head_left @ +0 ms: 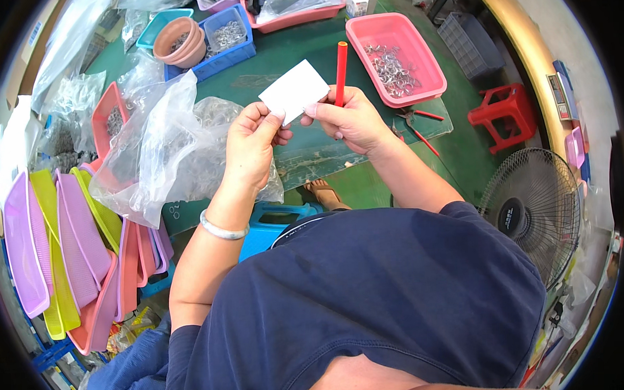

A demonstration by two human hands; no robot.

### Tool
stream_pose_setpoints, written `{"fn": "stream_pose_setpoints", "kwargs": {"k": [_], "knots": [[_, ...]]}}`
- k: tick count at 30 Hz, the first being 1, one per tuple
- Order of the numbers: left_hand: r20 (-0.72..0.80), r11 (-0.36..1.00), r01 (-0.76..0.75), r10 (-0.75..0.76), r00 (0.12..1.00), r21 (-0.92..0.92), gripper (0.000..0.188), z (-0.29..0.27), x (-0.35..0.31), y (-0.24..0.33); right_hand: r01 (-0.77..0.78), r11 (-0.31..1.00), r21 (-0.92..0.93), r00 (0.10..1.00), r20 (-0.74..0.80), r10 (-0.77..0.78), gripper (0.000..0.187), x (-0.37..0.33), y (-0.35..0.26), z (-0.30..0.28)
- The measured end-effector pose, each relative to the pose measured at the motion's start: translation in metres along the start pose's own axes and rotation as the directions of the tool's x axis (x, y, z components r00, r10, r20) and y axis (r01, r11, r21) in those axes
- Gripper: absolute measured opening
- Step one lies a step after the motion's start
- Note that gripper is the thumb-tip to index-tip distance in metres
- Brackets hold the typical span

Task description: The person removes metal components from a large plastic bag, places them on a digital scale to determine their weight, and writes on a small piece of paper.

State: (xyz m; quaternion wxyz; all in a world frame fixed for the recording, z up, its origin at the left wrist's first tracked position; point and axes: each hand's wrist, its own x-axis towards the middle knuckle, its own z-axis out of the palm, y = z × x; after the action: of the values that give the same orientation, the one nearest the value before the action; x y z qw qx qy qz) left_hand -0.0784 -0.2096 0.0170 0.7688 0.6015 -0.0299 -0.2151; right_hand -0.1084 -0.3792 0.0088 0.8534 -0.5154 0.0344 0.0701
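A small white card [294, 90] is held up over the green table by both hands. My left hand [254, 138] pinches its lower left corner between thumb and fingers. At the card's right edge, my right hand [352, 120] grips it with the thumb and also holds a red marker pen [341, 71] upright between the fingers. Just beyond the right hand stands a pink basket [434, 67] with small metal rings [394, 70] in it. Red-handled pliers [420, 131] lie below the basket, near the right wrist.
Clear plastic bags [156, 156] spread over the table's left side. Behind them are a blue bin [248, 44] of metal parts and stacked brown pots [176, 45]. Nested colored baskets [69, 231] stand at left. A fan [532, 215] and a red stool [505, 116] are at right.
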Motion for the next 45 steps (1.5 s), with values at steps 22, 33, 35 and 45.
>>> {"fn": "stream_pose_setpoints", "kwargs": {"k": [22,33,35,45], "knots": [[0.012,0.995,0.079,-0.08,0.997,0.052,0.009,0.01,0.035,-0.026,-0.058,0.998,0.019,0.996,-0.068,0.059,0.007,0.009,0.014,-0.04],[-0.018,0.993,0.099,-0.098,0.995,0.068,0.011,0.015,0.04,-0.031,-0.068,0.997,0.02,0.995,-0.075,0.069,0.007,0.008,0.018,-0.051],[-0.012,0.993,0.095,-0.094,0.995,0.071,0.012,0.015,0.04,-0.033,-0.063,0.998,-0.003,0.997,-0.055,0.063,0.007,0.007,0.018,-0.054],[-0.026,0.989,0.096,-0.093,0.995,0.112,0.019,0.018,0.044,-0.038,-0.064,0.996,-0.066,0.996,-0.067,0.06,0.011,0.009,0.021,-0.065]]}}
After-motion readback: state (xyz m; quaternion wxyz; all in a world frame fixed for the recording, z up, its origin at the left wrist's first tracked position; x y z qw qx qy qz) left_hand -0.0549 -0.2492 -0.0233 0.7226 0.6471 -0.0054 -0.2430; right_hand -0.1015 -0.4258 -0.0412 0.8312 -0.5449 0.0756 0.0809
